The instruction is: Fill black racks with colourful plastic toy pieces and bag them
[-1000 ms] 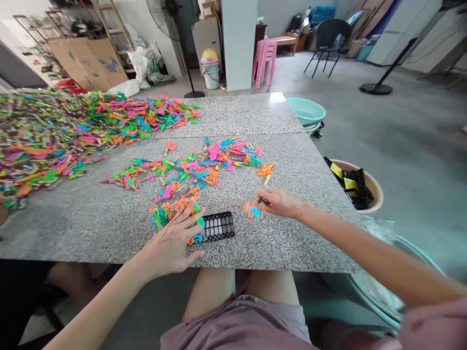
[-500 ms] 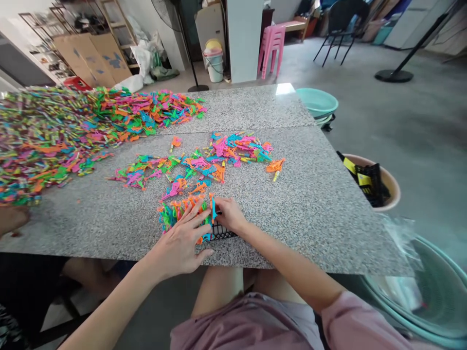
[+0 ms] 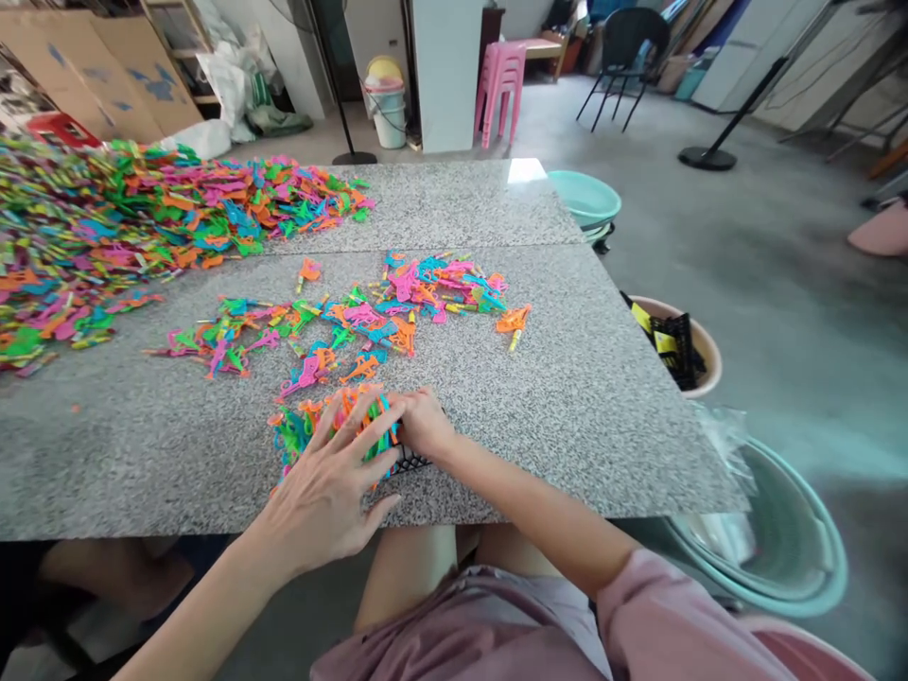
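Note:
A black lattice tray [image 3: 411, 461] lies near the table's front edge, packed on its left with a row of small bright plastic toys [image 3: 289, 437] in orange, green, blue and pink. Spread fingers of my left hand [image 3: 333, 482] rest over the top of this row. My right hand [image 3: 426, 424] is closed at the row's right end, over the tray's bare part. Its fingertips are partly hidden behind my left fingers, and a blue and orange toy [image 3: 387, 411] stands upright against them. Beyond the tray is a loose cluster of the same toys [image 3: 375, 326], some with yellow tube ends.
A large heap of toys [image 3: 177, 208] covers the table's far left. A single orange toy [image 3: 514, 320] lies to the right on the speckled table [image 3: 567, 407]. Beside the right edge stand a basin with black trays [image 3: 677, 350], a green basket [image 3: 794, 530] and a turquoise basin [image 3: 585, 196].
The upright blue toy at my right fingers has moved left against the row. My hands have come closer together, left fingers reaching to the right hand. The view has shifted right; the co-worker's hand left view.

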`<move>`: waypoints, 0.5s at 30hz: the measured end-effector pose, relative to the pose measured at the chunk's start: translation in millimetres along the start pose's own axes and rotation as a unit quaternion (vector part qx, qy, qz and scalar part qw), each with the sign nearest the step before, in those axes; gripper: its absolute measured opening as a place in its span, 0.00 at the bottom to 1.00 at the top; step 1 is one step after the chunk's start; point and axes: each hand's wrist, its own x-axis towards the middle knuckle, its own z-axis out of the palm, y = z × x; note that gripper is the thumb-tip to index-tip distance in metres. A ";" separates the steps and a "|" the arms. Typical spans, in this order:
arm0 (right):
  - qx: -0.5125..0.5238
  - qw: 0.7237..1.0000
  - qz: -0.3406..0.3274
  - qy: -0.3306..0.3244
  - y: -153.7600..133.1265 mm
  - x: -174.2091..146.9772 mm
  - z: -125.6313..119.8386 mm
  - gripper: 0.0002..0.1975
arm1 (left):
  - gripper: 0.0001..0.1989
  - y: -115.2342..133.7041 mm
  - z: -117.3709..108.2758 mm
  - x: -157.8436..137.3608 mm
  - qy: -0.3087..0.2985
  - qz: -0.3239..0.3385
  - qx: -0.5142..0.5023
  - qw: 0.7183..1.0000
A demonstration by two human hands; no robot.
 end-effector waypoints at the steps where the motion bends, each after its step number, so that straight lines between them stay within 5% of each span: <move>1: -0.014 1.000 -0.009 -0.005 1.9 -0.1 -1.9 0.12 | 0.09 -0.6 0.0 0.4 -0.005 0.009 0.007 1.000; 5: -0.023 0.995 0.042 0.088 48.6 -2.2 -40.6 0.18 | 0.11 -4.6 4.2 -1.6 -0.012 0.006 -0.001 1.000; 8: -0.071 0.919 0.294 0.253 111.5 0.1 -93.8 0.24 | 0.12 -6.8 8.5 -3.1 -0.010 -0.010 -0.021 1.000; 11: -0.089 0.895 0.396 0.183 162.1 2.4 -132.6 0.22 | 0.12 -8.5 10.2 -2.5 -0.013 -0.008 -0.026 1.000; 13: -0.090 0.902 0.405 0.115 179.7 -3.6 -141.7 0.15 | 0.12 -9.1 9.5 -1.7 -0.020 -0.007 -0.031 0.999; 15: -0.100 0.906 0.393 0.118 184.6 -18.7 -139.1 0.11 | 0.13 -8.3 7.5 -1.0 -0.034 -0.013 -0.044 0.998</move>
